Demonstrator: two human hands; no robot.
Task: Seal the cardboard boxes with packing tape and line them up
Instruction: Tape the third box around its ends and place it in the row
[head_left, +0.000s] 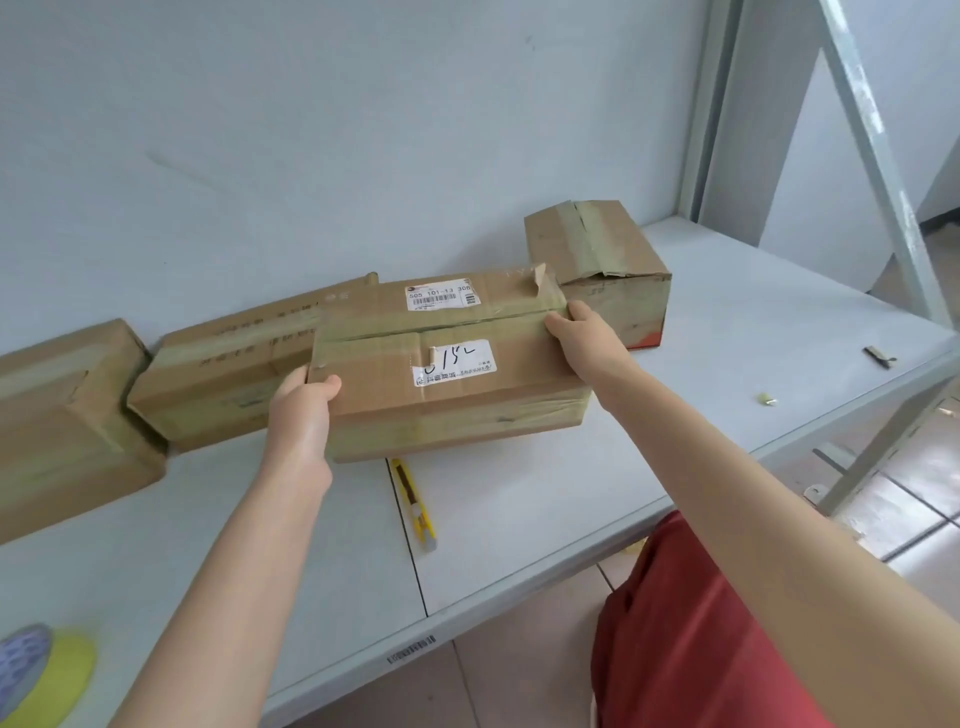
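Observation:
A taped cardboard box (447, 384) with two white labels sits in the middle of the grey table (519, 519). My left hand (301, 410) grips its near left corner. At the right end of its top, my right hand (582, 338) holds the box over the tape seam. Behind it to the left lies a longer taped box (223, 364), and another taped box (57, 415) stands at the far left. A smaller taped box (597, 260) stands at the back right. A roll of tape (47, 675) shows at the bottom left corner.
A yellow utility knife (415, 504) lies on the table just in front of the held box. Small metal bits (880, 356) lie near the right edge. A white wall runs behind the boxes, and a metal shelf frame (883, 156) rises on the right.

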